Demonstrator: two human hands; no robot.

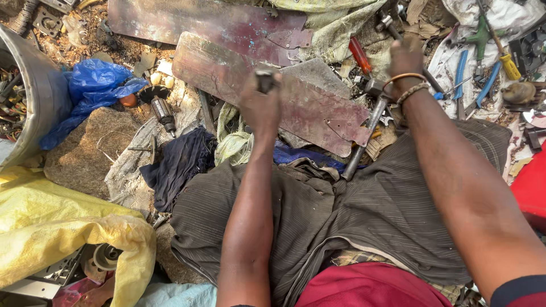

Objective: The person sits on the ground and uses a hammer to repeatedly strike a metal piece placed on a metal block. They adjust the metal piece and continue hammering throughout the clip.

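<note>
Nearest you lay your lap in striped grey-brown cloth [369,210], with one yellow sack [62,227] at your left knee. Two hands worked above it. Your left hand [260,105] was closed in a fist around one small dark tool [265,81], its short end standing up out of your grip, set against the nearer of two reddish metal blades [318,108]. That blade was worn and scratched, its paint rubbed to dull maroon and grey, and its long axis ran from the upper left down to the lower right, where one riveted bracket [347,129] sat at its end.

Your right hand [405,59] was wrapped tight around a hammer [392,34]; its head showed just above your knuckles, and two bangles [406,85] circled your wrist. One grey steel bar [364,133] leaned from below that wrist down toward your lap.

Farther out lay the second blade [216,25], one red-handled screwdriver [359,54], one blue plastic bag [94,85], one motor armature [162,108] and, at the left edge, one metal drum [34,96]. At the far right sat blue-handled pliers [483,85].
</note>
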